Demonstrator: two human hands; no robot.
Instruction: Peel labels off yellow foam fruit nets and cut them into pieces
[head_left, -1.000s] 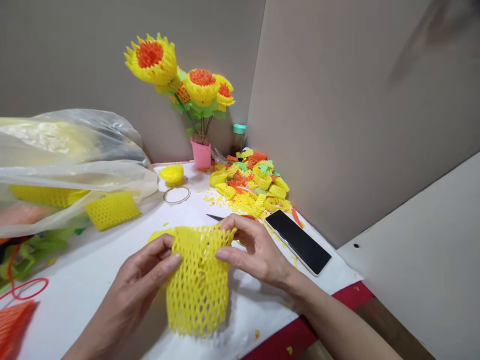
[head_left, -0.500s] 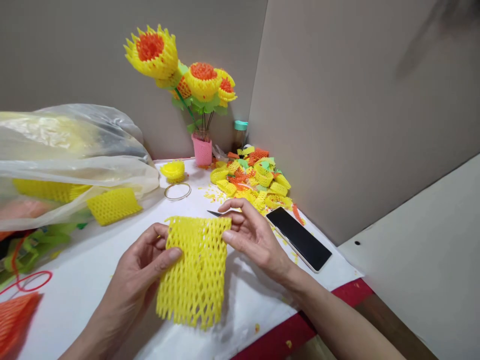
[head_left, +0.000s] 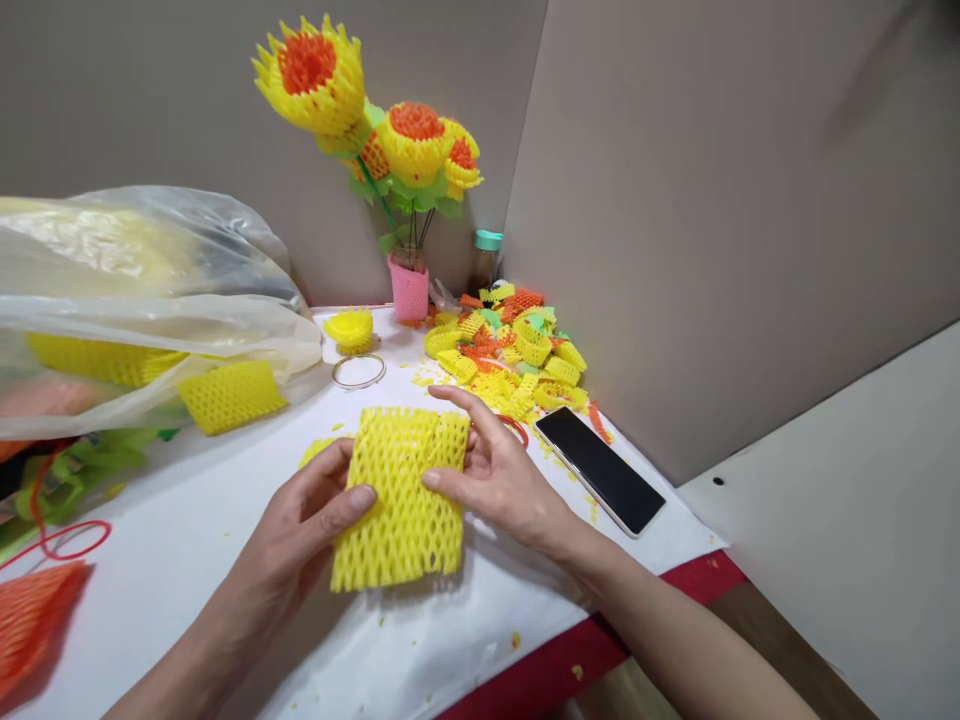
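A yellow foam fruit net [head_left: 401, 520] is held up flat above the table between both hands. My left hand [head_left: 315, 510] pinches its left side, thumb on the front and fingers behind. With the thumb on the net's front, my right hand [head_left: 499, 480] grips its upper right part, and the index finger sticks out past the top edge. Just behind the right hand a red loop [head_left: 516, 430] shows, like a scissors handle; whether the hand holds it, I cannot tell. Another yellow foam piece [head_left: 322, 450] lies partly hidden behind the left hand.
Foam flowers [head_left: 416, 140] stand in a pink-wrapped vase [head_left: 409, 290] at the back. Foam scraps [head_left: 517, 350] pile up to its right, near a phone [head_left: 600, 470]. A clear plastic bag [head_left: 150, 260] fills the left. A ring [head_left: 358, 371] and orange net [head_left: 37, 620] lie about.
The net has been raised a little and its lower edge now looks straighter. The dark blade tip by my right hand has gone from sight, and the red loop has come into view.
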